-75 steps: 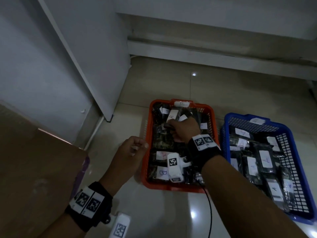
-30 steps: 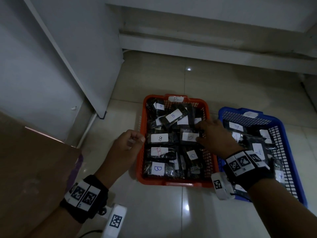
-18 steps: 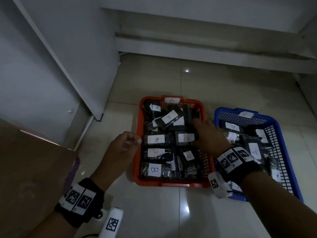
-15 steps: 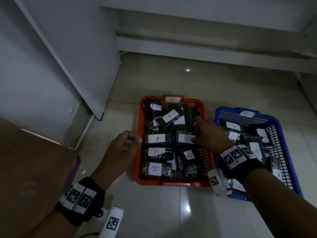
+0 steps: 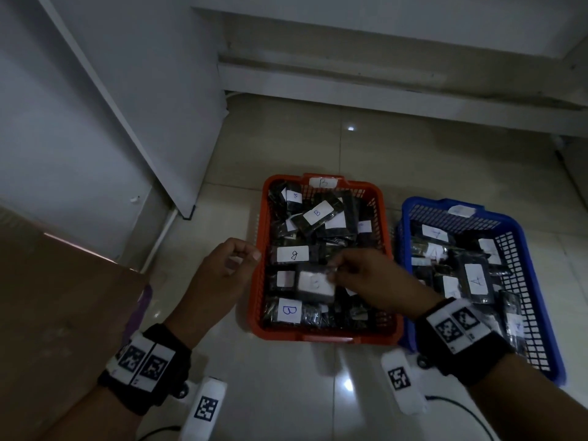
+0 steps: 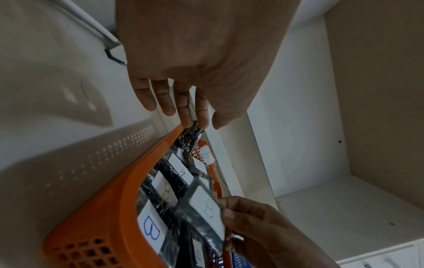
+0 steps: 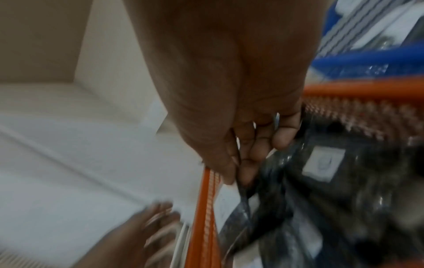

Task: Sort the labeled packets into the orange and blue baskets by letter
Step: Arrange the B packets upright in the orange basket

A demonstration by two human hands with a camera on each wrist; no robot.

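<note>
My right hand (image 5: 372,278) is over the orange basket (image 5: 259,249), thumb and fingertips pinching the edge of one dark packet (image 5: 313,284). The packet is lifted above the others, near the basket's middle, white label up. From the left wrist the label reads B; the head view blurs it.

My left hand (image 5: 219,278) hangs just beside the basket's left rim, fingers loosely curled, holding nothing. Its fingertips (image 6: 183,110) come close to the rim; contact I cannot tell.

The basket sits on the tiled floor (image 5: 286,393), full of dark packets with B labels, and a B tag (image 5: 323,183) marks its far rim. The blue basket (image 5: 521,237) stands just to its right, holding packets labelled A. Right wrist view is badly blurred.
</note>
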